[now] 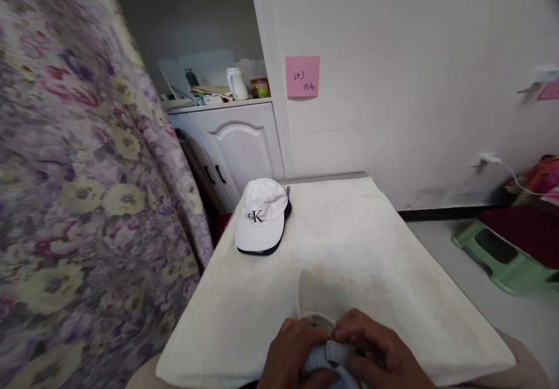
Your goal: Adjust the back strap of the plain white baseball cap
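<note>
At the near edge of the table, my left hand [297, 351] and my right hand [375, 351] are both closed on a pale cap. Its off-white brim [311, 296] points away from me over the tabletop. Between my fingers shows a light blue-grey strap [336, 352], pinched from both sides. My hands cover much of the cap, so its crown is mostly hidden. Farther off at the table's left lies a white baseball cap [264, 214] with black "CK" lettering, stacked on a dark cap [279, 243] whose edge peeks out below.
A white cloth [393, 296] covers the table. Left of it hangs a floral curtain [109, 214]. Behind are a white cabinet [244, 138] with a white jug [236, 83] on top, and a wall bearing a pink note [302, 77]. A green stool [502, 261] stands right.
</note>
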A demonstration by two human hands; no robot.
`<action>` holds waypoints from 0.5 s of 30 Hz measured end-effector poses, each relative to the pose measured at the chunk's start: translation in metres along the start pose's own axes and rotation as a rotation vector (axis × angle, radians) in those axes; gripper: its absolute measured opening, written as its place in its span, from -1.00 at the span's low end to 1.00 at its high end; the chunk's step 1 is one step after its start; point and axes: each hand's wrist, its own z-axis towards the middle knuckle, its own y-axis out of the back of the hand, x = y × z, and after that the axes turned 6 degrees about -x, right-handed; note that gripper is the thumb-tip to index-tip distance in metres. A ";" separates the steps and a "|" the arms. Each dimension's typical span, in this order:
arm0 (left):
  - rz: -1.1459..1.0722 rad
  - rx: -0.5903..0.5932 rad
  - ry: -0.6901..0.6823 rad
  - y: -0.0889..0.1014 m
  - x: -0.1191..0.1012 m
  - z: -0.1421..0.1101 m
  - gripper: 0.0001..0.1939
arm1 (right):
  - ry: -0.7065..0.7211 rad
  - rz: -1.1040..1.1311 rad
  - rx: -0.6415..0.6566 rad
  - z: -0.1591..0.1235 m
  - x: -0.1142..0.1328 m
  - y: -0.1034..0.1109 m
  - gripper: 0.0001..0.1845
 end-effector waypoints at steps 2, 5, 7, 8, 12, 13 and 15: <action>0.010 -0.019 -0.022 -0.001 0.002 0.000 -0.68 | 0.072 -0.064 0.010 0.000 0.002 0.000 -0.82; 0.021 -0.023 -0.057 -0.003 0.005 0.000 -0.70 | 0.063 -0.110 -0.004 0.000 0.006 -0.002 -0.84; 0.025 -0.023 -0.051 -0.003 0.006 0.000 -0.70 | 0.030 -0.110 -0.014 0.000 0.008 -0.004 -0.79; 0.026 -0.017 -0.036 -0.002 0.005 0.000 -0.70 | 0.020 -0.106 -0.013 0.000 0.009 -0.005 -0.76; 0.026 0.041 0.017 -0.001 0.001 0.000 -0.71 | -0.009 -0.087 -0.005 0.000 0.009 -0.007 -0.62; 0.027 0.055 0.021 -0.001 0.000 0.000 -0.70 | -0.022 -0.092 -0.003 0.000 0.009 -0.008 -0.60; 0.032 0.063 0.020 0.000 0.001 -0.001 -0.71 | -0.045 -0.112 -0.001 0.000 0.009 -0.009 -0.59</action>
